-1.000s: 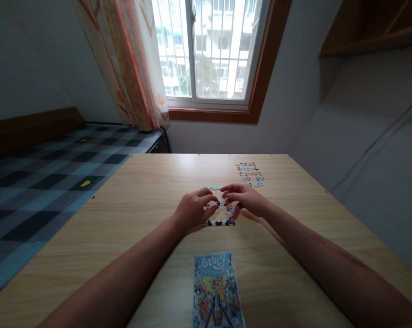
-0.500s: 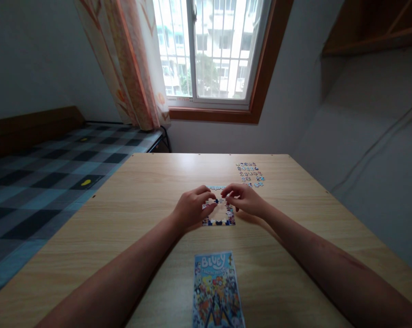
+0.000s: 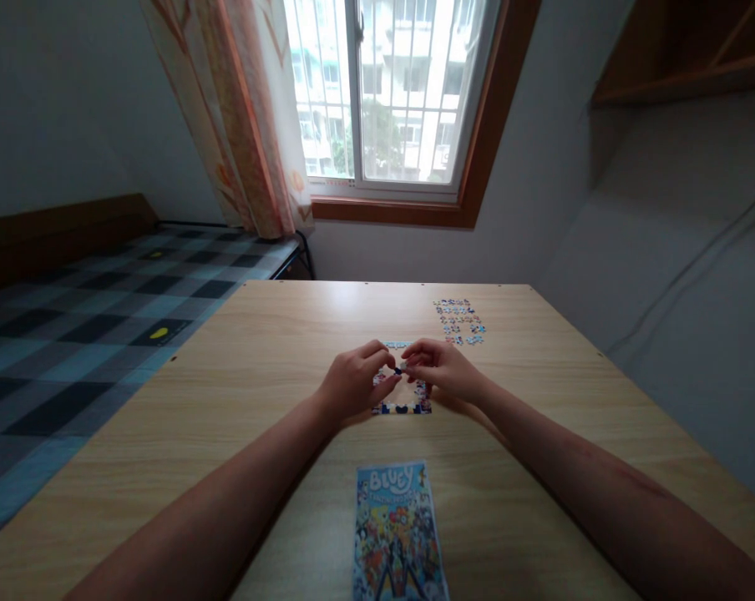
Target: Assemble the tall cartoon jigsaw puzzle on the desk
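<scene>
Wooden table (image 3: 258, 351) beside window (image 3: 390, 92)

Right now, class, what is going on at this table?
A person's left hand and right hand pinch a small dark piece between their fingertips, just above an unfinished jigsaw border on the wooden table. Loose pieces lie farther back on the right, and the picture card lies nearest the person.

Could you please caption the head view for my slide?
Left hand and right hand pinch a puzzle piece over a puzzle frame on a table.
</scene>
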Tool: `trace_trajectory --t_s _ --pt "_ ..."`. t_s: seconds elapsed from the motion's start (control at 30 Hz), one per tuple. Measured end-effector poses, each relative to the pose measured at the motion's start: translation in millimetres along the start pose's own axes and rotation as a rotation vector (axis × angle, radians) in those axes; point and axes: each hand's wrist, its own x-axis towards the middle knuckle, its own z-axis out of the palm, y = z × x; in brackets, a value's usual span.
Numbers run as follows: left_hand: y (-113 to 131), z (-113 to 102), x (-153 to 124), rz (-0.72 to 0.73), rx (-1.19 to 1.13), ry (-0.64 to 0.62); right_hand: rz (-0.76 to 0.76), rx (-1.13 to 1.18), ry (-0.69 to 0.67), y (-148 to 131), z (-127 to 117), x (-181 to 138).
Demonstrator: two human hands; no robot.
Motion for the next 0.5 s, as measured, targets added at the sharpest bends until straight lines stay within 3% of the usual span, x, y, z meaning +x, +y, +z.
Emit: trace_trajectory --t_s 0.27,0.5 --pt "11 -3 4 0.133 0.041 0.048 0.108 0.163 0.093 -18 -2 -4" --pt "9 -1 3 0.115 0.046 0.092 0.248 0.010 -0.124 -23 -20 -6"
